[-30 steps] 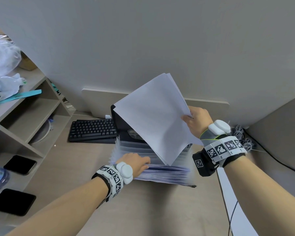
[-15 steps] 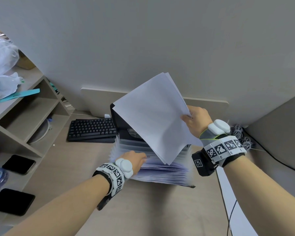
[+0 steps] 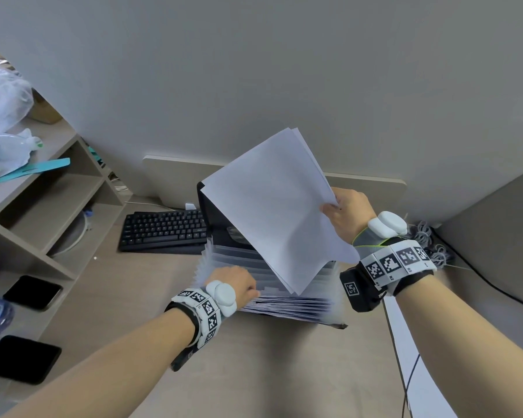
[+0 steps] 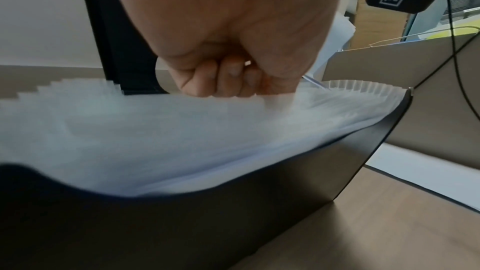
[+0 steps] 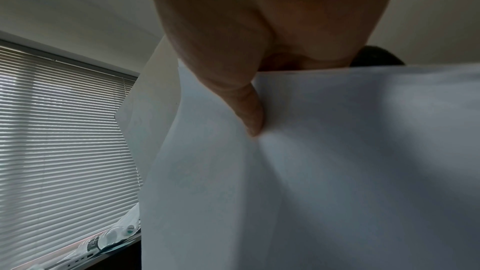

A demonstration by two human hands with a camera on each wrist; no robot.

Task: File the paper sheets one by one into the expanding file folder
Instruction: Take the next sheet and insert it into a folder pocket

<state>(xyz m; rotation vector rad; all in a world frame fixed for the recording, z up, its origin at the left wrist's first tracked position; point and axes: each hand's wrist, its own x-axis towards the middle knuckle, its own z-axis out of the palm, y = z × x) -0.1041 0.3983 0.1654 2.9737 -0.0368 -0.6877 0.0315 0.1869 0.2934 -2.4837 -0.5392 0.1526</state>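
A black expanding file folder with translucent pockets stands fanned out on the desk, seen close in the left wrist view. My left hand sits at its left side, fingers curled over the pocket dividers. My right hand pinches a thin stack of white paper sheets by the right edge, thumb pressed on the front sheet. The stack hangs tilted, its lower corner at the pockets.
A black keyboard lies behind the folder on the left. Wooden shelves stand at far left, with two dark phones on the desk below. Cables and a white board lie right of the folder.
My left hand has slid back a little toward the folder's left edge over the dividers. The paper stack and my right hand have stayed nearly still.
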